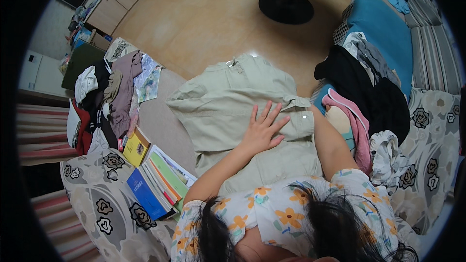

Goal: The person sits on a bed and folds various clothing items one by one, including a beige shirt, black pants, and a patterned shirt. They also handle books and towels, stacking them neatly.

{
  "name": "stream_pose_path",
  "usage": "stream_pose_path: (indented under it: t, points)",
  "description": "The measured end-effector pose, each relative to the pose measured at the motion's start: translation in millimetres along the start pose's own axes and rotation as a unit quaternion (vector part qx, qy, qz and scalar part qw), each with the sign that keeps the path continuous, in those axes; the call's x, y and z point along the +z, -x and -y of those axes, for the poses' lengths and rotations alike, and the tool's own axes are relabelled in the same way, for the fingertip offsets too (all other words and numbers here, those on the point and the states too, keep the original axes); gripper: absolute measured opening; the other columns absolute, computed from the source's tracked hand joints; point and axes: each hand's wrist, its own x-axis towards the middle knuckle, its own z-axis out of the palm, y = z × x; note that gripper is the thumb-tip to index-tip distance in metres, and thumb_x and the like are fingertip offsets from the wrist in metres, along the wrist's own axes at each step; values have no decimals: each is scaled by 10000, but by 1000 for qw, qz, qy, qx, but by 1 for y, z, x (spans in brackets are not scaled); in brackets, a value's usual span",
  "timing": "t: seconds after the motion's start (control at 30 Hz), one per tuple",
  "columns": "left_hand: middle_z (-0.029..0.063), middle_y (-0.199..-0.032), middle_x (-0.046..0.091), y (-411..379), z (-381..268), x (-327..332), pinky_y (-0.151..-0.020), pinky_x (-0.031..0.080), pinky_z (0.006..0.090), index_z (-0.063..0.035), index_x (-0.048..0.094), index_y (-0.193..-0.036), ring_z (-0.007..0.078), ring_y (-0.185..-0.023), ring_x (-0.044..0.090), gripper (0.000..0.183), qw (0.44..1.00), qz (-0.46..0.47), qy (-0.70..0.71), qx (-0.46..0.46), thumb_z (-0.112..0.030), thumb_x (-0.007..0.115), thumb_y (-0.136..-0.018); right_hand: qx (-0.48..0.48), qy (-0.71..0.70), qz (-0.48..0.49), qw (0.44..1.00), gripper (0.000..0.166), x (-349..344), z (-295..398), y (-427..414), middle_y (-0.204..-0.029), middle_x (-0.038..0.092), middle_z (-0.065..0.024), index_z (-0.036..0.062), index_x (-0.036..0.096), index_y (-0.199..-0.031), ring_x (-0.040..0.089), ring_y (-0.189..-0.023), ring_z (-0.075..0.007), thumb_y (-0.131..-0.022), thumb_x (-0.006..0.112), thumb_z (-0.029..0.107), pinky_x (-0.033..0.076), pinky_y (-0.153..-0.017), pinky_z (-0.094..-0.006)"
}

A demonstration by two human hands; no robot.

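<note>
A pale green long-sleeved shirt or jacket [218,120] with a collar lies spread across my lap. One sleeve stretches sideways over it, its cuff [305,118] at the right beside my right forearm. My left hand [265,129] rests flat on the sleeve, palm down, with the fingers spread. My right forearm reaches forward along the garment's right side. The right hand itself is hidden behind the cloth near the cuff, so its grip does not show. A metal snap or button shows on the cuff, and another fastening [239,70] sits near the collar.
Folded clothes [123,91] are piled at the left on a beige seat [160,116]. Books and papers [156,185] lie by my left elbow. Black cloth [356,87] and a pink-edged item [355,131] sit on the right. A round black table base [286,6] stands ahead.
</note>
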Motion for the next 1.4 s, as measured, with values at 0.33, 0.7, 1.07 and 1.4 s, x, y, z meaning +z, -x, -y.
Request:
stream_pose_path:
  t: [0.33,0.7,1.07,1.4]
  points:
    - [102,-1574,279,1,3,1,-1157,77,589,-273,515,-1384,336,-1470,195,616,1000,-18,12,-2,-438,671,-811,-304,-219,4,927,394,29,124,85,-1236,639,-153,9,625,-1179,597,-1148,-331,-891,547,266,420,-1054,-465]
    - [106,-1569,289,-4,4,0,-1155,87,588,-252,536,-1362,339,-1466,204,606,999,-19,25,4,-424,684,-801,-511,-202,107,829,714,46,141,187,-1436,489,-149,-9,449,-1396,444,-1334,-333,-912,564,503,295,-1149,-469]
    - [95,-1571,289,3,1,4,-1149,109,598,-256,524,-1376,337,-1469,203,617,1000,-16,24,3,-413,683,-801,-563,-202,86,797,541,48,205,223,-1451,462,-150,34,511,-1335,418,-1344,-333,-919,573,375,299,-1146,-461]
    - [97,-1568,294,2,-2,-3,-1150,122,594,-249,525,-1375,338,-1463,213,607,1000,-15,24,0,-405,683,-809,-463,-58,89,880,851,30,250,259,-1447,432,-182,0,411,-1390,404,-1337,-355,-839,598,620,274,-1138,-522]
